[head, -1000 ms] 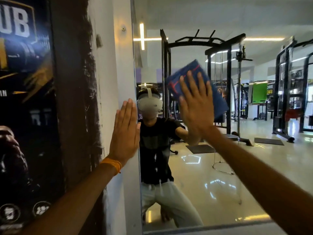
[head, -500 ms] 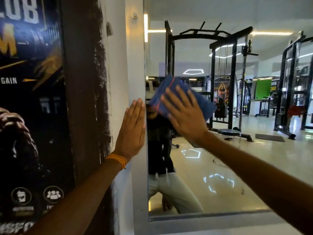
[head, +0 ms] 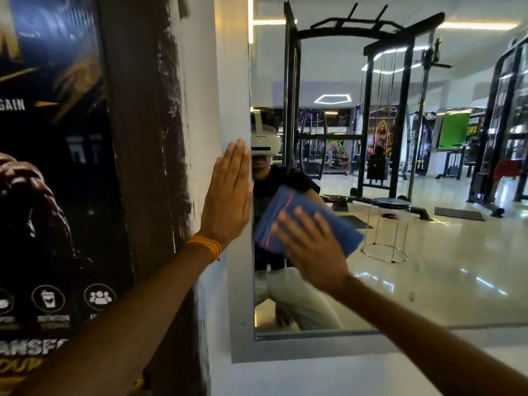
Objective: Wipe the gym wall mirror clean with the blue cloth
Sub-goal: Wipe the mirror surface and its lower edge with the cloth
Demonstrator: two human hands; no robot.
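head view, left to right. a dark poster (head: 57, 181) fills the left edge, cropped at three sides; legible fragments read "gain" at upper left and "ansfo" near the bottom, with small round icons whose captions are too blurred to read. the left hand (head: 228, 192), an orange band (head: 206, 247) at its wrist, lies flat and open with fingers together, pressed on the pale mirror frame (head: 235, 81) at the glass edge. the mirror (head: 428, 281) extends past the right border, so its full width is cut off. low on the glass near its left edge, the blue cloth (head: 288, 215), marked with a red line, is pressed by the right hand (head: 311, 247), open with fingers spread flat on it and holding it by palm pressure; both are motion-blurred, and the hand hides the cloth's lower middle. the cloth covers part of the reflected person (head: 285, 290). reflected gym racks (head: 380, 110) and a green board (head: 454, 132) stand at right; lettering beside the board is unreadable.
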